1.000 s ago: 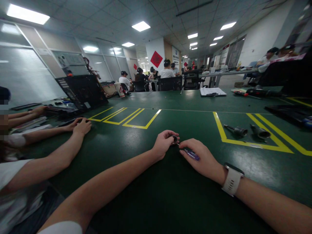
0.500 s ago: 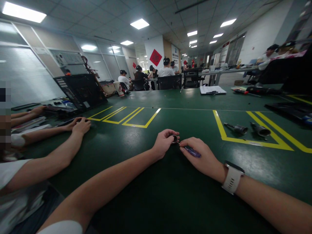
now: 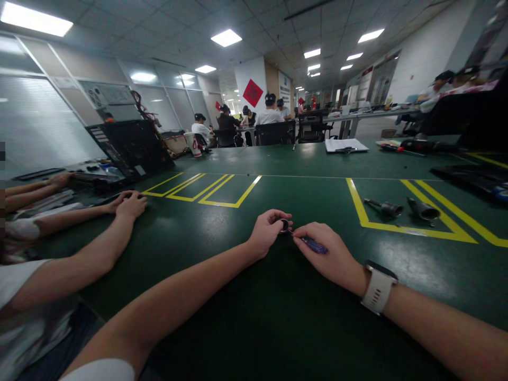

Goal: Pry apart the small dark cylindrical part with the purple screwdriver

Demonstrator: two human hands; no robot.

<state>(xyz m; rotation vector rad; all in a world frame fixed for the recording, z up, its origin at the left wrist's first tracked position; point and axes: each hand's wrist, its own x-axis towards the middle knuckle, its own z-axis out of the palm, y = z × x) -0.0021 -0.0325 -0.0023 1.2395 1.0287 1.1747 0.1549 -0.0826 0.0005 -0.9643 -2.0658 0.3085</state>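
Workbench (image 3: 190,233) with a green top, marked near its middle by yellow tape outlines (image 3: 218,204) on the left and a larger taped area on the right. Two dark metal pieces (image 3: 424,210) lie on their sides within the right-hand markings, just beside each other. Toward the far edge lie white papers (image 3: 346,145); a black case (image 3: 133,148) leans at the far left, near a white cup (image 3: 193,145). Co-worker's hands (image 3: 130,203) rest on the bench at left, well apart from the wearer's. Seated people (image 3: 270,114) occupy the background. The right hand (image 3: 323,241), with a watch (image 3: 379,290) at its wrist, stands between the work and the two metal pieces.

Hidden or unclear: fingers cover most of the round metal part (image 3: 284,226), leaving its open end visible; whether the thin tip of the purple-handled tool (image 3: 314,245) touches it cannot be told. What the co-worker handles is obscured.

Grip: the left hand (image 3: 265,233) is closed around the round metal part, above the bench's near half; the right pinches the tool by its front end, its handle lying under the palm.
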